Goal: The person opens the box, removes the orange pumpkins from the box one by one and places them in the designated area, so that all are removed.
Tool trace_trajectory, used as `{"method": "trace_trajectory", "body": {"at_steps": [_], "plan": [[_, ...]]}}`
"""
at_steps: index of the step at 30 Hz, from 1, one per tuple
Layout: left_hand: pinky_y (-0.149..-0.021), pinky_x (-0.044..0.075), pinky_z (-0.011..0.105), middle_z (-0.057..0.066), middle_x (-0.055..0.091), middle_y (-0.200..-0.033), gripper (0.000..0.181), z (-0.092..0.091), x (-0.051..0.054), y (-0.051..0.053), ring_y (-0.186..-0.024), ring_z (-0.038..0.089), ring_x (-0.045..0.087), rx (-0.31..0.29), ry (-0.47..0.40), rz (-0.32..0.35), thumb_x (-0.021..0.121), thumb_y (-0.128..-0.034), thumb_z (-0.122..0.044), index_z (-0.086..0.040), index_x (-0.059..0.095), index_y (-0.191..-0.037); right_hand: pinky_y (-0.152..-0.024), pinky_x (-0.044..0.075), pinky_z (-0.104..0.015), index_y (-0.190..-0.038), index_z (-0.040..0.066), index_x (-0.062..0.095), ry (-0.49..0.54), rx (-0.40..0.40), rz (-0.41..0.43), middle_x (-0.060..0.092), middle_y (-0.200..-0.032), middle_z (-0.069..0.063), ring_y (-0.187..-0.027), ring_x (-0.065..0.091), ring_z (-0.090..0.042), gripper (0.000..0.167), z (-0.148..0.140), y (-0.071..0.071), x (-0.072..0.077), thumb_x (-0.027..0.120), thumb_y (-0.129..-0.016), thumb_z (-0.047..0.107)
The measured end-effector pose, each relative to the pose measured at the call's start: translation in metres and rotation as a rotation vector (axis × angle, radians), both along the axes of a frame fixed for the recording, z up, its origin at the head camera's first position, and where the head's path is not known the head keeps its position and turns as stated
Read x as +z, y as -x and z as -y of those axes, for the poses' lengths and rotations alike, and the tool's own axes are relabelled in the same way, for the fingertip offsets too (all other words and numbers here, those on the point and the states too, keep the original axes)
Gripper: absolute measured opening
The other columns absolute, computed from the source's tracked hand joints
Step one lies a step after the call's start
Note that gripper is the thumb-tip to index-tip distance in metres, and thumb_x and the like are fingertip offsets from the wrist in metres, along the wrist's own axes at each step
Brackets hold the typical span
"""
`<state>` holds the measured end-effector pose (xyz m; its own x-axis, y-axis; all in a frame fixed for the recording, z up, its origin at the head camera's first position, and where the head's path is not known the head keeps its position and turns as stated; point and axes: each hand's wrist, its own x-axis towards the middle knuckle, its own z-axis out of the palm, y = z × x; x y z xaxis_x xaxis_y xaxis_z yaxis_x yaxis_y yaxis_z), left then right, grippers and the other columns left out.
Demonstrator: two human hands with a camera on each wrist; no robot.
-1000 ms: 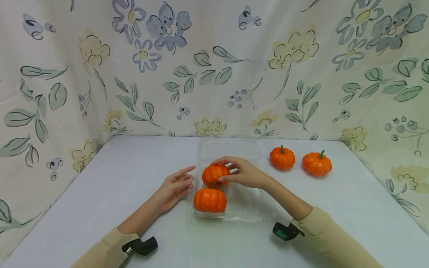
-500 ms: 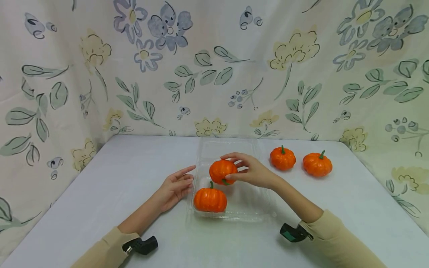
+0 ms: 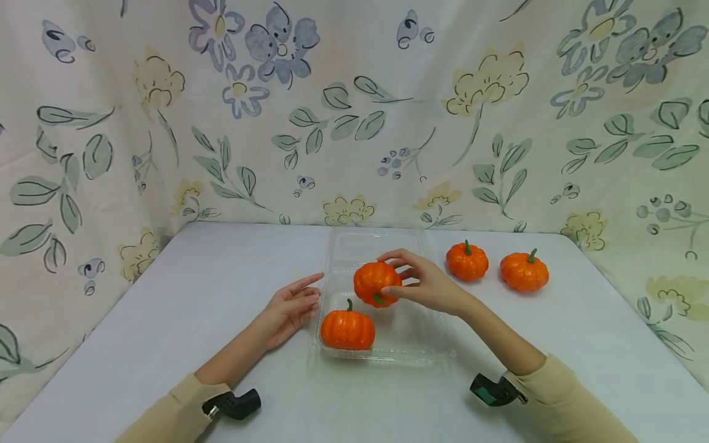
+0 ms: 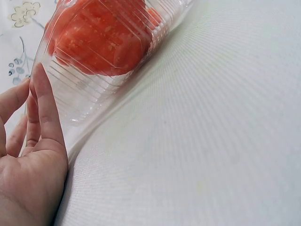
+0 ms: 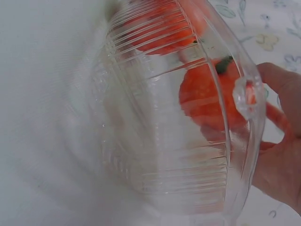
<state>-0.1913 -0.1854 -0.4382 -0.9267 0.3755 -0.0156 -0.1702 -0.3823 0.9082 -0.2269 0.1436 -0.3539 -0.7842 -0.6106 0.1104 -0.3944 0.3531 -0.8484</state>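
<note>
A clear plastic box [image 3: 412, 329] stands at mid-table, its clear lid [image 3: 379, 246] folded back behind it. One orange pumpkin [image 3: 347, 330] sits in the box's near left corner, stem up. My right hand [image 3: 426, 284] grips a second pumpkin [image 3: 372, 280] between thumb and fingers over the box, its green stem tilted toward me; the right wrist view shows this pumpkin [image 5: 207, 96] through the clear wall. My left hand [image 3: 288, 314] lies beside the box's left wall with relaxed fingers. In the left wrist view its fingertips [image 4: 40, 75] are at the box wall [image 4: 80, 101].
Two more orange pumpkins stand at the back right, one nearer the lid [image 3: 467, 263] and one farther right [image 3: 524, 272]. A flowered curtain [image 3: 354, 123] hangs behind the white table [image 3: 221, 264].
The right hand has moved its pumpkin rightward and slightly back, away from the box's left side. My left hand and the near pumpkin have stayed where they were.
</note>
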Motion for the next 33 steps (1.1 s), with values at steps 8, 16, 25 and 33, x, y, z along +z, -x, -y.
{"method": "trace_trajectory", "body": {"at_steps": [8,16,25,33], "plan": [[-0.085,0.06,0.019,0.002,0.06,-0.112,0.054,0.001,0.0,0.0,-0.089,0.008,0.066,0.006,0.002,0.006,0.053,-0.1068,0.004,-0.004,0.043,-0.159,-0.097,0.061,-0.043,-0.141,0.011,0.052,0.015,-0.016,0.021,0.062,-0.135,-0.019,-0.116,0.068,-0.033,0.048,-0.005,-0.002,-0.003,0.075,-0.099,0.018],[-0.085,0.06,0.018,0.002,0.06,-0.113,0.054,0.0,0.001,-0.001,-0.089,0.008,0.066,0.009,0.004,0.013,0.053,-0.107,0.003,-0.005,0.044,-0.159,-0.095,0.061,-0.036,-0.146,0.014,0.054,0.025,-0.005,-0.009,0.062,-0.138,-0.016,-0.119,0.065,-0.037,0.051,-0.008,-0.004,-0.007,0.074,-0.1,0.018],[-0.086,0.06,0.019,0.001,0.06,-0.112,0.052,-0.001,0.002,-0.002,-0.089,0.008,0.067,0.004,0.0,0.013,0.053,-0.107,0.003,-0.007,0.046,-0.158,-0.099,0.06,-0.039,-0.144,0.015,0.055,0.037,-0.025,0.016,0.06,-0.143,-0.015,-0.122,0.064,-0.04,0.05,-0.012,-0.009,-0.006,0.076,-0.099,0.019],[-0.085,0.06,0.018,0.001,0.06,-0.112,0.055,-0.001,0.002,-0.001,-0.088,0.007,0.067,0.012,0.011,0.009,0.053,-0.1066,0.003,-0.003,0.041,-0.16,-0.095,0.061,-0.033,-0.137,0.009,0.055,0.074,-0.037,0.033,0.06,-0.138,-0.018,-0.122,0.065,-0.037,0.048,-0.016,-0.012,-0.006,0.079,-0.096,0.015]]}}
